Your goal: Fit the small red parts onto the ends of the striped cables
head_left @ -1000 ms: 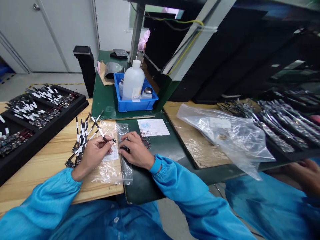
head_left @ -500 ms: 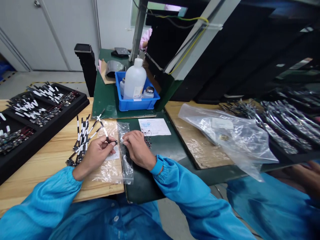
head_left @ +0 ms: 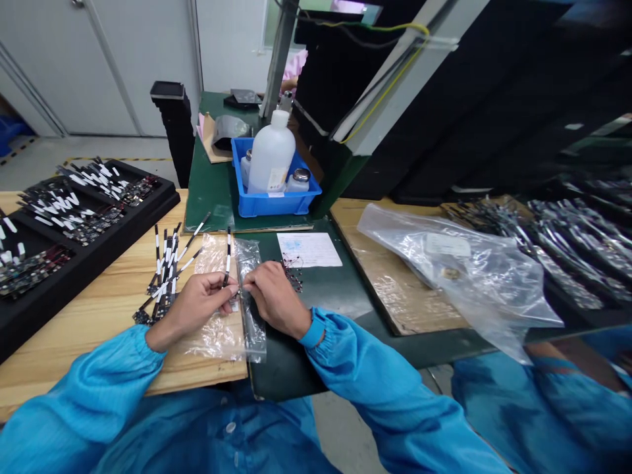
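My left hand (head_left: 195, 304) pinches the lower end of a thin black-and-white flex strip (head_left: 228, 256), which stands almost upright over a small clear plastic bag (head_left: 222, 329) lying on the wooden bench. My right hand (head_left: 273, 296) is closed in a pinch right beside it, fingertips meeting the strip's bottom end; what they grip is too small to name. Just left of my left hand lies a loose pile of similar strips (head_left: 165, 266). Small dark parts (head_left: 295, 273) sit on the green mat beyond my right hand, next to a white paper label (head_left: 309, 249).
A black tray (head_left: 148, 210) of several strips and boards stands at the left. A blue bin (head_left: 276, 201) with a white bottle (head_left: 270, 158) is behind. A large crumpled clear bag (head_left: 459, 263) lies right, with more trays of parts. Another person's blue sleeve (head_left: 538, 401) shows lower right.
The strip in my left hand has swung from leaning left to nearly upright. My right hand moved left from the bag's edge to meet the strip's lower end.
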A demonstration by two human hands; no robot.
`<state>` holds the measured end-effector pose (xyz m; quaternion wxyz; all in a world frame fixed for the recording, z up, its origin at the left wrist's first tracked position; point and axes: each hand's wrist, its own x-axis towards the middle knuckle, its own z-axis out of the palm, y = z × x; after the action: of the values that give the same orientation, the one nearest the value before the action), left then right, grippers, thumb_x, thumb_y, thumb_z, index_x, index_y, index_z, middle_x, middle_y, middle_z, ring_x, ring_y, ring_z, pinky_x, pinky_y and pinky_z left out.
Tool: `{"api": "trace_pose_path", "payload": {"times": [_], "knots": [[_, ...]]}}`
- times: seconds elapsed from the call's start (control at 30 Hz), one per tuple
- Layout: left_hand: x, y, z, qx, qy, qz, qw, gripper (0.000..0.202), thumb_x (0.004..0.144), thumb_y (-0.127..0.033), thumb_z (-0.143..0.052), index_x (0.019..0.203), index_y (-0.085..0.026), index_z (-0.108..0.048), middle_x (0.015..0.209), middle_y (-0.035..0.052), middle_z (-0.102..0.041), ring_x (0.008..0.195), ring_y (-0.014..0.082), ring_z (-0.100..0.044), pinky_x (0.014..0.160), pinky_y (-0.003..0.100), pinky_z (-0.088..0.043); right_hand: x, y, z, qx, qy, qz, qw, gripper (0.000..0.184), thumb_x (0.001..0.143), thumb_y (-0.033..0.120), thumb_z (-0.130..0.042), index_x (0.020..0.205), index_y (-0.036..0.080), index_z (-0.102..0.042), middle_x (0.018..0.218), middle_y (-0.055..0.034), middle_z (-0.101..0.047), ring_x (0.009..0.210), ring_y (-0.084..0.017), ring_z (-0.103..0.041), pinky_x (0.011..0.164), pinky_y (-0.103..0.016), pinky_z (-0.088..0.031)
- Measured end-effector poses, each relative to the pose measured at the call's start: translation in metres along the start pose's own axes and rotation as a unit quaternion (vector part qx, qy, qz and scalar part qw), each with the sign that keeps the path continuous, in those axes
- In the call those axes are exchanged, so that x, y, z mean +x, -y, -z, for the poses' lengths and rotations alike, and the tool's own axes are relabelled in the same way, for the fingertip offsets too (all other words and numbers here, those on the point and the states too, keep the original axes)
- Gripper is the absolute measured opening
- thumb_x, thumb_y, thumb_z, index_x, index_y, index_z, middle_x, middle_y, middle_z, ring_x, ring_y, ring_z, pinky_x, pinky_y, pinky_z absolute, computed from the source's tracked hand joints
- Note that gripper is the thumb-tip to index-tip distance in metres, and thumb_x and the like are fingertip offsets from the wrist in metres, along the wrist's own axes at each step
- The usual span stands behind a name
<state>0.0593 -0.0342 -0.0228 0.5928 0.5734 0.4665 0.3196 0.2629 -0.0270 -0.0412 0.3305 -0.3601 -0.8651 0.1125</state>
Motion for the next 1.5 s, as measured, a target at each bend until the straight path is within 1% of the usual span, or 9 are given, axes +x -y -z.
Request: {"api": "trace_pose_path", "payload": {"times": [0.2, 0.37, 0.53, 0.63, 0.7, 0.8, 0.9, 1.1, 1.5], "knots": [[0.0000, -0.0007, -0.0002, 0.030, -0.013, -0.026, 0.999, 0.032, 0.089, -0.043, -0.065, 0.070, -0.017, -0.063, 0.058, 0.0005, -0.065, 0.056, 0.0136, -0.062, 0.059, 0.024, -0.050, 0.0000, 0.0016, 0.0004, 0.037, -0.001, 0.016, 0.999, 0.008, 0.101, 0.019, -0.048, 0.095, 0.019, -0.054, 0.085, -0.0063, -0.061, 0.080, -0.020, -0.050, 0.074, -0.035, -0.041], [0.0006, 0.0006, 0.0009, 0.047, -0.016, -0.034, 0.998, 0.033, 0.090, -0.043, -0.063, 0.070, -0.017, -0.065, 0.057, 0.0006, -0.065, 0.055, 0.0135, -0.061, 0.058, 0.024, -0.048, -0.0003, 0.0029, 0.0000, 0.062, -0.015, 0.036, 0.997, 0.006, 0.100, 0.019, -0.051, 0.100, 0.019, -0.056, 0.088, -0.0072, -0.062, 0.082, -0.021, -0.053, 0.075, -0.036, -0.045], [0.0015, 0.0018, 0.0028, 0.052, -0.018, -0.032, 0.998, 0.036, 0.089, -0.045, -0.064, 0.068, -0.016, -0.066, 0.055, 0.0009, -0.064, 0.054, 0.0130, -0.060, 0.056, 0.023, -0.046, -0.0006, 0.0034, -0.0002, 0.094, -0.020, 0.029, 0.995, 0.006, 0.100, 0.019, -0.050, 0.100, 0.021, -0.056, 0.088, -0.0067, -0.061, 0.082, -0.020, -0.053, 0.074, -0.035, -0.047], [0.0018, 0.0002, 0.0034, 0.019, -0.015, -0.009, 1.000, 0.035, 0.088, -0.046, -0.065, 0.071, -0.015, -0.067, 0.055, 0.0016, -0.065, 0.051, 0.0129, -0.060, 0.055, 0.023, -0.047, 0.0001, 0.0035, 0.0011, 0.109, -0.026, 0.012, 0.994, 0.007, 0.100, 0.019, -0.050, 0.097, 0.021, -0.056, 0.086, -0.0059, -0.060, 0.081, -0.020, -0.052, 0.073, -0.034, -0.046], [0.0020, -0.0005, 0.0037, -0.022, -0.013, 0.009, 1.000, 0.032, 0.086, -0.046, -0.068, 0.079, -0.014, -0.070, 0.058, 0.0023, -0.068, 0.052, 0.0136, -0.062, 0.055, 0.024, -0.049, 0.0005, 0.0033, 0.0023, 0.114, -0.032, -0.002, 0.993, 0.008, 0.100, 0.019, -0.049, 0.096, 0.021, -0.055, 0.084, -0.0054, -0.059, 0.081, -0.020, -0.052, 0.073, -0.034, -0.045], [0.0024, 0.0007, 0.0040, -0.086, -0.014, 0.022, 0.996, 0.032, 0.078, -0.041, -0.077, 0.094, -0.014, -0.072, 0.068, 0.0038, -0.072, 0.060, 0.0159, -0.068, 0.060, 0.025, -0.054, 0.0009, 0.0032, 0.0035, 0.121, -0.036, -0.013, 0.992, 0.008, 0.100, 0.019, -0.050, 0.094, 0.021, -0.055, 0.083, -0.0047, -0.059, 0.080, -0.019, -0.052, 0.074, -0.034, -0.045], [0.0030, 0.0036, 0.0039, -0.115, -0.030, 0.029, 0.992, 0.033, 0.074, -0.037, -0.081, 0.094, -0.013, -0.072, 0.072, 0.0042, -0.073, 0.065, 0.0174, -0.071, 0.064, 0.027, -0.056, 0.0009, 0.0030, 0.0040, 0.124, -0.033, -0.017, 0.992, 0.008, 0.099, 0.018, -0.051, 0.093, 0.021, -0.055, 0.083, -0.0043, -0.059, 0.080, -0.019, -0.052, 0.074, -0.033, -0.044], [0.0057, 0.0062, 0.0048, -0.112, -0.066, 0.020, 0.991, 0.028, 0.074, -0.035, -0.082, 0.090, -0.014, -0.072, 0.069, 0.0026, -0.072, 0.062, 0.0159, -0.070, 0.064, 0.025, -0.056, 0.0001, 0.0012, 0.0053, 0.123, -0.036, -0.016, 0.992, 0.008, 0.097, 0.017, -0.052, 0.091, 0.020, -0.054, 0.082, -0.0038, -0.058, 0.078, -0.018, -0.051, 0.074, -0.033, -0.043], [0.0039, 0.0040, 0.0041, -0.070, -0.063, 0.008, 0.996, 0.027, 0.076, -0.035, -0.079, 0.092, -0.014, -0.073, 0.068, 0.0035, -0.073, 0.061, 0.0156, -0.068, 0.062, 0.025, -0.055, -0.0010, -0.0015, 0.0041, 0.106, -0.007, -0.011, 0.994, 0.009, 0.098, 0.020, -0.051, 0.090, 0.021, -0.054, 0.081, -0.0037, -0.058, 0.077, -0.019, -0.051, 0.073, -0.032, -0.044]]}}
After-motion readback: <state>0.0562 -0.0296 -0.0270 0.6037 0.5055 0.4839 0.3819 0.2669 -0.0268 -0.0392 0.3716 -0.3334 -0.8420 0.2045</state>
